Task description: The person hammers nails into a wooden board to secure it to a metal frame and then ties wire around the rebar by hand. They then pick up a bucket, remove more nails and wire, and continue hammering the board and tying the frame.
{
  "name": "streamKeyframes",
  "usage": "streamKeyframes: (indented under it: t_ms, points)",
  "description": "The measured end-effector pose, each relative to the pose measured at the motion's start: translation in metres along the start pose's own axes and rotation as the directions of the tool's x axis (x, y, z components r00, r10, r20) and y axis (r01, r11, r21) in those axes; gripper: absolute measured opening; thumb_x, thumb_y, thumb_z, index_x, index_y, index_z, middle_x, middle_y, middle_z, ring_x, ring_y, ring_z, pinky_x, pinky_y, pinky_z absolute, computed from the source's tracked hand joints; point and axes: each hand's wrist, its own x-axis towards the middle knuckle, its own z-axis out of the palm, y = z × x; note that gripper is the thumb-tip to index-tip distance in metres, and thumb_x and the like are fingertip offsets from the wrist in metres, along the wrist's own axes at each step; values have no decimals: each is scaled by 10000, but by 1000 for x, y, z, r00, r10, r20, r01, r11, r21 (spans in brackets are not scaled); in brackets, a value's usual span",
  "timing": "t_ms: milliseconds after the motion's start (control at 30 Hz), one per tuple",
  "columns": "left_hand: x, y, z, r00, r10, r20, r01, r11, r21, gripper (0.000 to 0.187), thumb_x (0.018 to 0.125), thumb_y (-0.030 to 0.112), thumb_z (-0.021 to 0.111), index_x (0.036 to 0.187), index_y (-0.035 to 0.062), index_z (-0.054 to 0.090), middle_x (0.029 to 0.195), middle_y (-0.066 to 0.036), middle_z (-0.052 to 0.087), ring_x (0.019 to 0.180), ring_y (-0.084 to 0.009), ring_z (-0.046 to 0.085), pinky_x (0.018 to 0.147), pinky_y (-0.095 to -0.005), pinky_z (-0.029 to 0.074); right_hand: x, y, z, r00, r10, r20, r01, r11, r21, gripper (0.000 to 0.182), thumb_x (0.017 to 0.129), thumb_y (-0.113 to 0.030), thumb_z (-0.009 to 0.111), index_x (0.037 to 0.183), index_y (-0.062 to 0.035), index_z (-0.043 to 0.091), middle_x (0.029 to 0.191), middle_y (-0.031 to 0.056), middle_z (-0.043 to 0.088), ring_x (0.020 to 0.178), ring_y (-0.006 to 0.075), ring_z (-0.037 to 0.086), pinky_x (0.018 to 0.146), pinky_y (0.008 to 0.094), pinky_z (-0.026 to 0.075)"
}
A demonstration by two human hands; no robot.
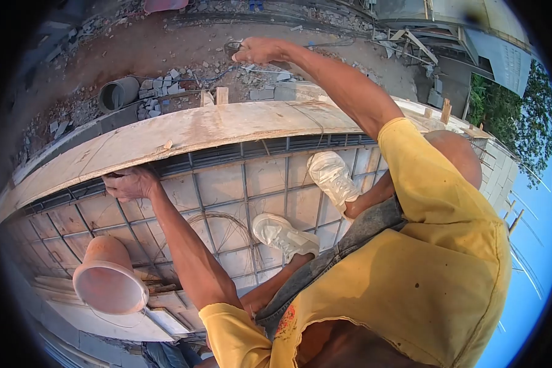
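My left hand reaches under the long plywood board's edge. Its fingers are curled at the steel bars, and whatever they grip is hidden. Stretched out past the board, my right hand is closed on a dark metal tool that looks like pincers. The tool's rounded end shows beyond my fingers. Below the board a grid of rebar runs over pale panels. My two light shoes are on this grid, with a loose coil of thin wire beside them.
A plastic bucket lies tipped at the lower left, near loose planks. Wooden stubs rise behind the board. Beyond are rubble, a concrete pipe and a blue hose. Blocks stand at the right.
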Motion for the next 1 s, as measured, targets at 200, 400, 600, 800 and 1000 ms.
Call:
streamKeyframes:
  t_ms: [200, 400, 600, 800, 1000]
  points:
    - [3, 3, -4, 999, 27, -18, -28, 999, -22, 739, 998, 600, 412, 1434, 5, 465, 1330, -261, 516, 1270, -413, 464, 1041, -550, 337, 25, 2, 59, 1000, 1, -29, -2, 999, -40, 418, 991, -412, 597, 903, -6, 550, 687, 19, 489, 584, 139, 441, 508, 359, 363]
    - [-1, -7, 1, 999, 45, -11, -45, 999, -20, 905, 952, 738, 367, 1482, 6, 400, 1364, -281, 450, 1265, -442, 426, 1049, -572, 326, 86, -12, 123, 998, 4, -57, -11, 993, -114, 483, 970, -390, 591, 1095, 77, 600, 975, 205, 627, 909, 290, 608, 756, 430, 492]
    - [-2, -3, -4, 999, 9, 37, -7, 998, -63, 969, 928, 792, 330, 1483, -1, 383, 1389, -264, 407, 1308, -429, 375, 1074, -568, 313, 125, -2, 152, 1000, 0, 19, 7, 934, -357, 533, 934, -375, 595, 1090, 132, 651, 1133, 325, 668, 1064, 406, 671, 885, 473, 523]
    - [-2, -2, -6, 999, 22, 40, -18, 996, -92, 993, 910, 806, 354, 1476, -10, 386, 1400, -273, 388, 1291, -429, 379, 1066, -558, 329, 131, 0, 143, 997, 81, -18, -83, 952, -295, 511, 927, -351, 596, 1051, 141, 658, 1132, 343, 657, 1070, 403, 669, 884, 471, 523]
    - [-1, 7, -6, 1000, -20, -3, 20, 995, -97, 865, 969, 702, 383, 1457, -11, 428, 1395, -284, 412, 1266, -432, 401, 1095, -588, 280, 116, 0, 147, 998, 52, -29, -58, 952, -300, 480, 941, -364, 618, 1004, 110, 667, 974, 254, 684, 908, 303, 670, 742, 428, 531]
